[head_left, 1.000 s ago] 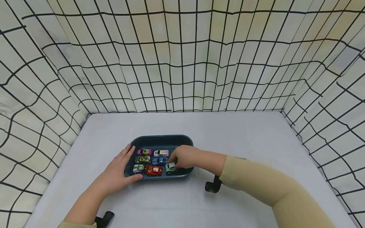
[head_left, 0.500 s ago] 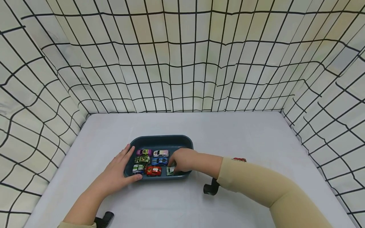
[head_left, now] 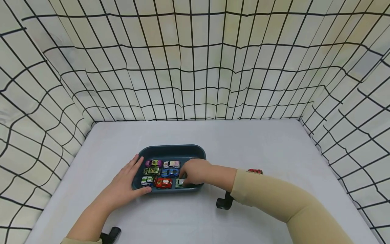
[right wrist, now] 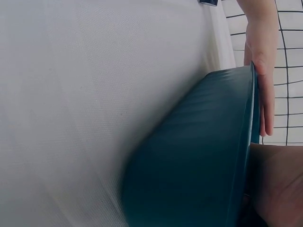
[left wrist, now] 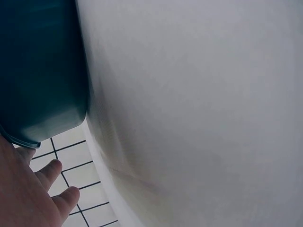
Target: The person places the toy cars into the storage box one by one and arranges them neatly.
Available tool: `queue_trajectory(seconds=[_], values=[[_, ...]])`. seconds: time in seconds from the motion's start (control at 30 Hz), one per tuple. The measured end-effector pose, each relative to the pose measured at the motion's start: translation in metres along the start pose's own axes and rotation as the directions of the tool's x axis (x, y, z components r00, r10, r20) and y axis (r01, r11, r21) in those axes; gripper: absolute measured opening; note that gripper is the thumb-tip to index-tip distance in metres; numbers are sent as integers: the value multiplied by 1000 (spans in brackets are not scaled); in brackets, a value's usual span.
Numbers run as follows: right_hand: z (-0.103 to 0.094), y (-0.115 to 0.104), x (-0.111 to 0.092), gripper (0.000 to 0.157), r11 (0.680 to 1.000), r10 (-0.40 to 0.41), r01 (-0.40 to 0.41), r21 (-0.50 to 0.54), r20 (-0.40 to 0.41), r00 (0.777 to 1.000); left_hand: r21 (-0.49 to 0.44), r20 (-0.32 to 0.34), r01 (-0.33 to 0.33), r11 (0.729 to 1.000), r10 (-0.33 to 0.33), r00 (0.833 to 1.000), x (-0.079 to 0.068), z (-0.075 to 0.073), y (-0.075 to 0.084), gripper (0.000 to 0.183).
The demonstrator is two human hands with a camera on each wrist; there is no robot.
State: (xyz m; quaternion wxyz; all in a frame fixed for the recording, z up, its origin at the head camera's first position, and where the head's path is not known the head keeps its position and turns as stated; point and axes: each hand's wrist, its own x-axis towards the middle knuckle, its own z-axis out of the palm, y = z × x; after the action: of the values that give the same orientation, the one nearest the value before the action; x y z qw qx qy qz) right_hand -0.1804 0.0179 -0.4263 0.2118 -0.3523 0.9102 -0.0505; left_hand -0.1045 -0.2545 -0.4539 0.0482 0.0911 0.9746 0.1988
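Note:
A dark teal tray (head_left: 170,149) holds several toy cars in rows. My right hand (head_left: 196,170) reaches into its right side and holds a pale green toy car (head_left: 179,183) in the front row, partly hidden by the fingers. To that car's left sit a red toy car (head_left: 164,183) and a white-and-green one (head_left: 148,181). Behind them is a blue toy car (head_left: 170,173). With fingers straight and thumb spread, my left hand (head_left: 124,183) rests against the tray's left end. In the right wrist view the tray's side wall (right wrist: 189,146) covers most of the right hand's work.
Another red toy car (head_left: 255,171) lies on the white table (head_left: 259,142) beyond the right sleeve, partly covered by it. White walls with a black grid (head_left: 195,67) rise behind and at both sides. Black wrist mounts (head_left: 224,201) hang beneath the forearms.
The right hand lowers the pale green toy car into the front row, then shifts it slightly left. The red car behind the sleeve comes into view. The left hand stays on the tray.

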Motion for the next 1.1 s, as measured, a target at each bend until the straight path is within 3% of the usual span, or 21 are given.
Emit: queue_trajectory(seconds=[1.1], values=[[-5, 6, 1, 29, 1000, -4, 4, -13, 0, 1000, -6, -1, 5, 1000, -5, 1000, 0, -1, 2, 117]])
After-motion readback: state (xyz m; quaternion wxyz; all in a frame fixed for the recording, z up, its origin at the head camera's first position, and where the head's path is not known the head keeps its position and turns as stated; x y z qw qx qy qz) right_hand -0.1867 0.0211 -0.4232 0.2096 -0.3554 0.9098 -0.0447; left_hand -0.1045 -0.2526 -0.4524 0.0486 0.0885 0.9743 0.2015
